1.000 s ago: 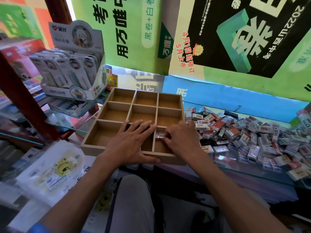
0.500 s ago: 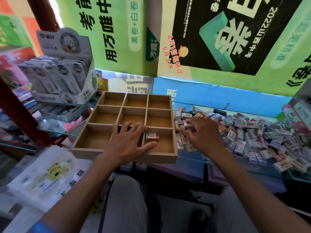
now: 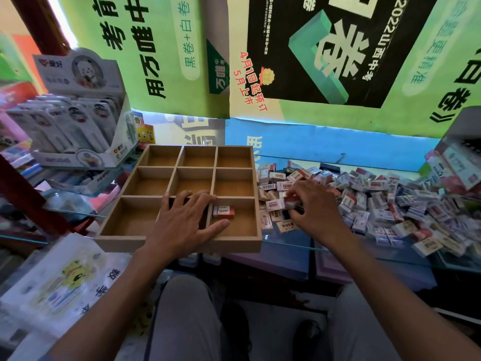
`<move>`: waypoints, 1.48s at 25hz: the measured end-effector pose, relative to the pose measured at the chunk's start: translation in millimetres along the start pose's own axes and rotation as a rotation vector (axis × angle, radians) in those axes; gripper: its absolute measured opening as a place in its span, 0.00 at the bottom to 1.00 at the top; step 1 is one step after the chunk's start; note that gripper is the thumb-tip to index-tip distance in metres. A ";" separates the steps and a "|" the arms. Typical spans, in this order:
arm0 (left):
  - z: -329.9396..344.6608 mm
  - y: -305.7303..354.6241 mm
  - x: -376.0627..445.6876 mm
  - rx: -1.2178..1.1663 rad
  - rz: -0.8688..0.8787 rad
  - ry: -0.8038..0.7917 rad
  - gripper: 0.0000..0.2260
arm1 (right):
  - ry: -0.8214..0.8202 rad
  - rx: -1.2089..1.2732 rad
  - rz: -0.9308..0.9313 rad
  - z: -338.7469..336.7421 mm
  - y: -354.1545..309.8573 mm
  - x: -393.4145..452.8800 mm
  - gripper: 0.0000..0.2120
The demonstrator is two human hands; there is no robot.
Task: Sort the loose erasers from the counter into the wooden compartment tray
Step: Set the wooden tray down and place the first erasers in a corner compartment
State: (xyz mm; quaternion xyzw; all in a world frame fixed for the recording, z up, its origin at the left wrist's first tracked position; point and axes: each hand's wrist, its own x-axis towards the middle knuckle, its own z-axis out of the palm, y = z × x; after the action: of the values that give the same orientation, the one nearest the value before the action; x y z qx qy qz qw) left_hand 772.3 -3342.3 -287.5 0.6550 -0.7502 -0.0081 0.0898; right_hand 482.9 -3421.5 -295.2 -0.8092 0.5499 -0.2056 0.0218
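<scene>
The wooden compartment tray [image 3: 125, 238] has nine cells and sits on the glass counter at centre left. One red-and-white eraser [image 3: 223, 211] lies in its near right cell. My left hand [image 3: 186, 225] rests flat on the tray's near middle cell, fingers spread, thumb reaching into the near right cell. My right hand [image 3: 316, 208] is just right of the tray, at the near left edge of the pile of loose erasers [image 3: 377, 201]. Its fingers pinch a red-and-white eraser [image 3: 282, 203] lifted slightly above the pile.
A grey display box of packaged stationery [image 3: 78, 131] stands left of the tray. A white plastic-wrapped pack [image 3: 59, 280] lies at the near left. The glass counter edge [image 3: 364, 254] runs in front of the pile. Posters cover the back wall.
My right hand left the near right cell, leaving one eraser there, moved right to the pile and picked up another eraser. My left hand stayed on the tray.
</scene>
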 end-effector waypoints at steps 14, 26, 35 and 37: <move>-0.5 -1.7 -0.9 0.038 0.056 -0.063 0.38 | 0.138 0.283 -0.082 -37.9 -46.1 -4.3 0.07; 1.6 -1.0 -1.0 0.062 0.040 -0.035 0.33 | -0.175 -0.159 -0.265 -12.4 -109.4 14.1 0.07; 0.5 0.9 -1.2 0.052 0.038 -0.026 0.34 | -0.206 -0.168 -0.213 -5.4 -102.1 17.0 0.10; 0.3 -0.2 -1.9 0.047 0.032 -0.033 0.34 | -0.052 0.038 -0.219 -9.1 -84.8 10.7 0.08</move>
State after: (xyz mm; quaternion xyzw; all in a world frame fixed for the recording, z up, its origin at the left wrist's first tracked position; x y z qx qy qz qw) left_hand 772.7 -3340.5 -288.1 0.6447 -0.7619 0.0001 0.0621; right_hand 557.6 -3396.0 -261.4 -0.8690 0.4535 -0.1961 0.0286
